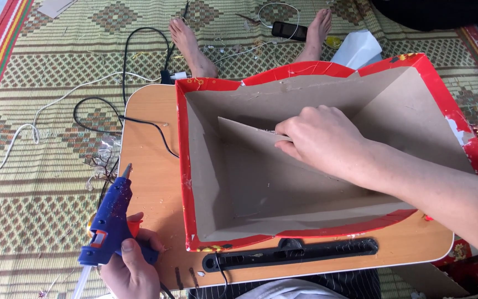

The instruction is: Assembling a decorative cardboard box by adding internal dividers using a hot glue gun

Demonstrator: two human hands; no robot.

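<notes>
The right hand (323,138) reaches down into the red box (327,72), palm down, fingers curled and pinching the top edge of a cardboard divider (244,135) that stands slanted across the box's brown interior. That hand is closed on the divider, holding it upright against the floor of the box. To do this well, it seems best to keep steady downward and sideways pressure, so the lower edge of the divider stays seated along its line until it holds, with the fingers kept off the seam itself.

The left hand (131,266) sits low at the near left corner of the surface (150,166), wrapped tight around the grip of a blue glue gun (109,221), whose nozzle points up and away, well apart from the box. Keeping the hot tip turned away from the wrist and from the cable looks wise.

A black cable (134,119) loops across the surface to the left of the box, and a black slotted bar (291,253) lies just beside the box's near wall. Beyond lie a woven mat (40,72) and two bare feet (189,44).
</notes>
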